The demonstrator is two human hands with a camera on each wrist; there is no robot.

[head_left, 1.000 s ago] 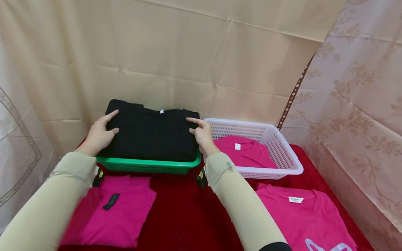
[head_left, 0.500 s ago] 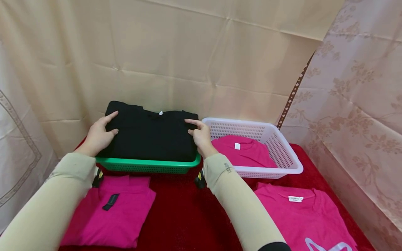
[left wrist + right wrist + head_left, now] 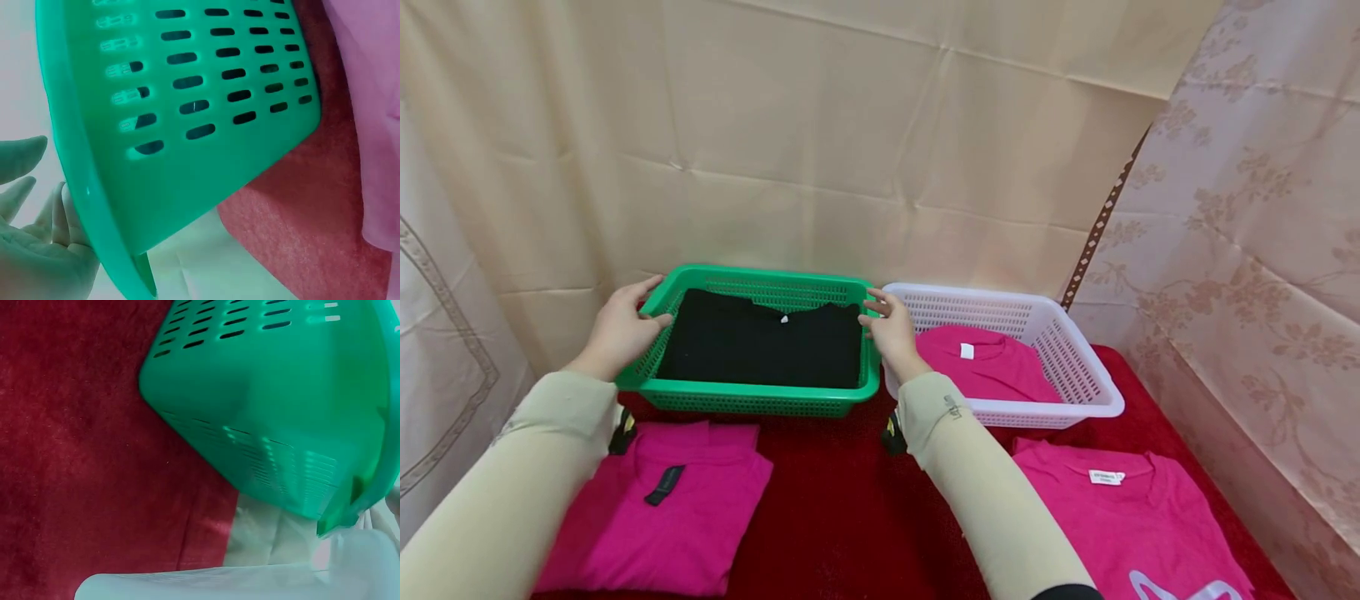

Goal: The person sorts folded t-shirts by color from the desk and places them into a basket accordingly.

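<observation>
A folded black shirt (image 3: 763,350) with a small white neck tag lies flat inside the green basket (image 3: 745,392). My left hand (image 3: 623,327) is at the basket's left rim, fingers extended and thumb pointing inward over the edge. On the opposite side, my right hand (image 3: 892,329) hovers at the right rim with its fingers loosely spread. Neither hand holds the shirt. The left wrist view shows the left hand (image 3: 50,256) beside the outer rim of the green basket (image 3: 187,181). In the right wrist view the basket (image 3: 275,394) hides most of that hand.
A white basket (image 3: 1022,408) containing a folded pink shirt (image 3: 988,371) stands right of the green one. Two more pink shirts lie on the red cloth (image 3: 842,508), one front left (image 3: 677,525) and one front right (image 3: 1120,525). A cream curtain (image 3: 820,142) hangs behind.
The black shirt has gone down from above the green basket's rim to inside it. Both hands have let go of it and moved apart to the basket's sides.
</observation>
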